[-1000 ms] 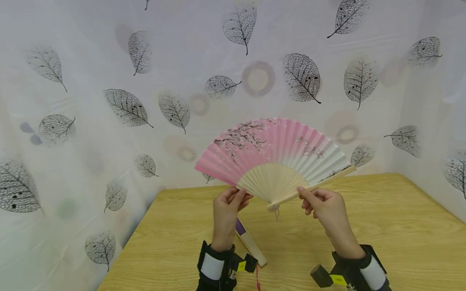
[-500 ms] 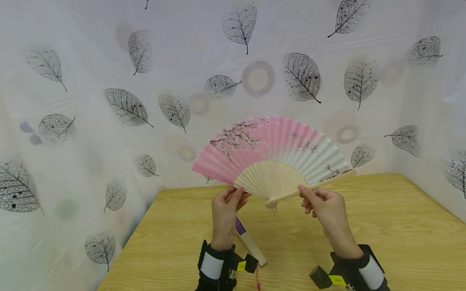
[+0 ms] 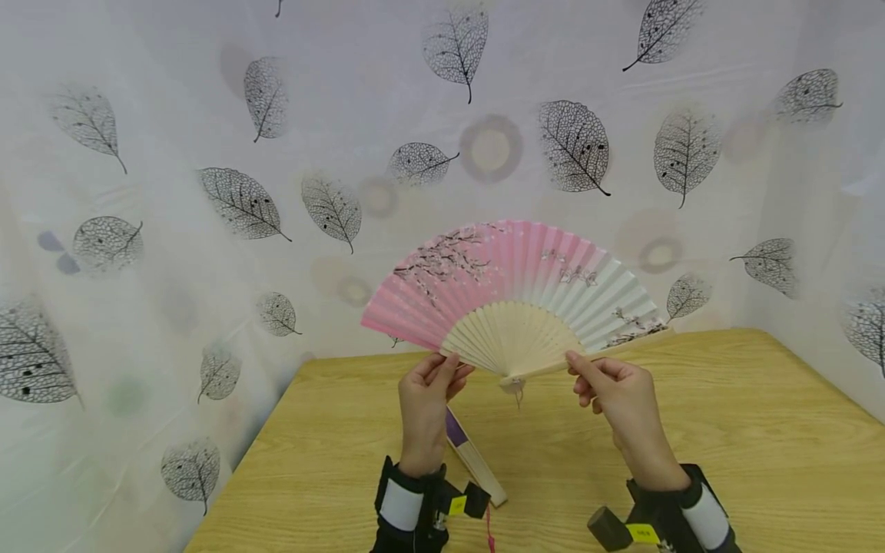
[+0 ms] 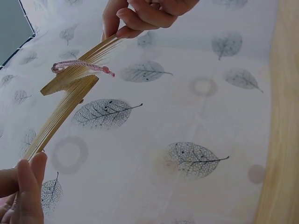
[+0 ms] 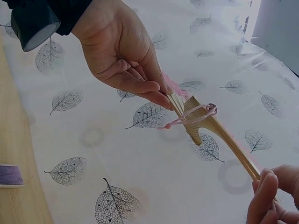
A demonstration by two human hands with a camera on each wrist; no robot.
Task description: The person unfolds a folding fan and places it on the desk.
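Note:
A folding fan (image 3: 515,261), pink shading to white with blossom branches, stands spread wide above the table, its wooden ribs meeting low at the pivot. My left hand (image 3: 430,399) pinches the left outer rib between thumb and fingers. On the opposite side, my right hand (image 3: 618,399) pinches the right guard stick. A pink braided cord (image 5: 187,117) hangs from the pivot in the right wrist view. Below, partly hidden behind my left hand, a folded fan (image 3: 477,465) with purple cloth and pale wooden guards lies on the table; a red cord (image 3: 489,528) trails near it.
The wood-grain table (image 3: 747,430) extends beneath both hands. A pale curtain (image 3: 387,77) printed with leaves hangs behind it and along both sides. Dark wrist straps with cameras, such as the right camera (image 3: 608,528), sit on both wrists.
The spread fan has turned slightly, its pivot shifting left and a little up and its right guard stick tilting lower. The left hand has drifted slightly left. Both grips on the fan stay.

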